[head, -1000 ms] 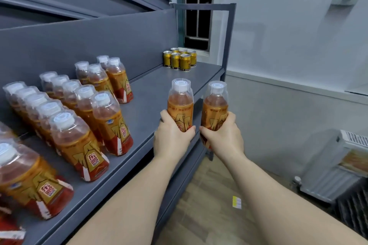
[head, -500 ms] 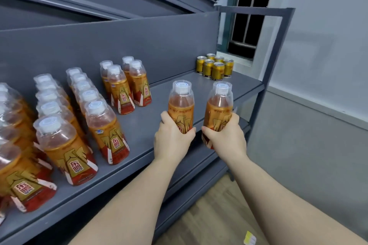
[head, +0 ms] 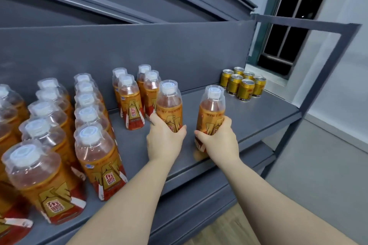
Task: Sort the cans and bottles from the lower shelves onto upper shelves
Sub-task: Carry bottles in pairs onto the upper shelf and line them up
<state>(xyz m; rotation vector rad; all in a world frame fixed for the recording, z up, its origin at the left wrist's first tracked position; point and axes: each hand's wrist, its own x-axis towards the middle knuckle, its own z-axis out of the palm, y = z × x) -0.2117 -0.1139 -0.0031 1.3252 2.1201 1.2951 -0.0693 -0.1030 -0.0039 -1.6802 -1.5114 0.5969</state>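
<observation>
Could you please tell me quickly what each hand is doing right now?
Left hand: holds the left bottle.
Right hand: holds the right bottle.

Only two arms of the person show; the left forearm (head: 123, 195) and the right forearm (head: 268, 195) are both bare, uncovered from the wrist to the bottom edge of the picture; the left hand (head: 164, 141) and the right hand (head: 219, 141) are bare as well; the fingers are slim and the wrists narrow; each forearm looks broader toward the camera, stretched by the wide lens; the nails are too small to make out.
</observation>
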